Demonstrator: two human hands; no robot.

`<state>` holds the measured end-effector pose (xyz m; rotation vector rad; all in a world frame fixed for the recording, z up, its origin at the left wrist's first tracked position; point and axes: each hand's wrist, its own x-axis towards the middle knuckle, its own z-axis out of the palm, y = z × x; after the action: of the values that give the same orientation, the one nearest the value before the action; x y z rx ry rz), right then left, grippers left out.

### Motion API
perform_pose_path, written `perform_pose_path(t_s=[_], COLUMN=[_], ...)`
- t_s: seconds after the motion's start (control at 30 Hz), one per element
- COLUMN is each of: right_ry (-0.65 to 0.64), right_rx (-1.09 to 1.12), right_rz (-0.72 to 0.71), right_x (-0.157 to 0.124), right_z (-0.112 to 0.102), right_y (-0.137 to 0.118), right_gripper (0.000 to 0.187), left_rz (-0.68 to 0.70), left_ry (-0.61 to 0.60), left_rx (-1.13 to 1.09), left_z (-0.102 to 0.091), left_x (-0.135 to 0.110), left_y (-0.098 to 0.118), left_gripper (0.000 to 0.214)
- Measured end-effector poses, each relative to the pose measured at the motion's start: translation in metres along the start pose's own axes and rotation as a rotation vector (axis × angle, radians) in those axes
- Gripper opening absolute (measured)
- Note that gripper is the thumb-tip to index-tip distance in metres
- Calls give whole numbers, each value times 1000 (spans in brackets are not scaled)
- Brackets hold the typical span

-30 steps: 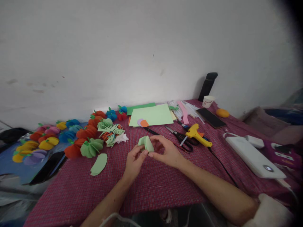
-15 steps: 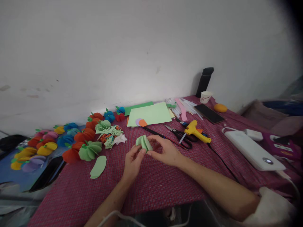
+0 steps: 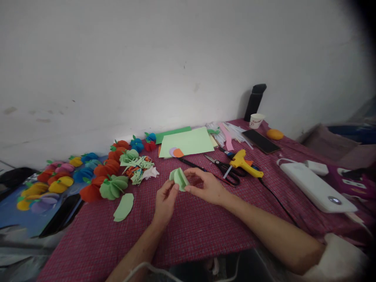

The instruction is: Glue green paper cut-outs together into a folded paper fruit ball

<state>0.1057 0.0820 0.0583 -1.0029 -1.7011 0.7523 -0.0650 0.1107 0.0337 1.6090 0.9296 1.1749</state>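
Between my two hands is a light green folded paper piece [image 3: 180, 178] with several fanned layers, held above the table. My left hand [image 3: 166, 197] pinches its left and lower side with thumb and fingers. From the right, my right hand [image 3: 207, 187] grips its other edge, thumb below and fingers behind; the fingertips are partly hidden by the paper. Left of my left hand, flat light green paper cutouts [image 3: 123, 207] lie in a stack on the cloth. A finished-looking light green paper pumpkin [image 3: 114, 187] sits just behind them.
Paper scraps [image 3: 141, 170] lie beside many coloured paper pumpkins [image 3: 100, 180]. Behind my hands are green paper sheets [image 3: 188, 141], black scissors [image 3: 220, 166] and a yellow glue gun [image 3: 245, 163]. Farther right are a phone [image 3: 261, 141], paper cup [image 3: 256, 121], black bottle [image 3: 255, 102] and white power bank [image 3: 317, 188].
The layers of the green paper piece look slightly more spread and turned in my fingers. Both hands keep their grip; the whole view has shifted a little.
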Motion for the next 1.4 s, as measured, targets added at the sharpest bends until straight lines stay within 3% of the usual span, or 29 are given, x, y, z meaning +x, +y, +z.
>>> perform_pose_path(t_s=[0.43,1.1,1.4], right_ry=[-4,-15,131], right_rx=[-97,-130,-107], right_rz=[-28,-29,32], right_x=[-1,-1,1], right_z=[3,2,0], right_y=[13,4,16], right_gripper=[44,40,25], left_rz=[-8,-60,-87], left_ry=[-28,39,107], left_rx=[-15,62,25], left_z=[2,2,2], left_x=[1,0,1], left_y=[-2,3,1], left_gripper=[24,22,22])
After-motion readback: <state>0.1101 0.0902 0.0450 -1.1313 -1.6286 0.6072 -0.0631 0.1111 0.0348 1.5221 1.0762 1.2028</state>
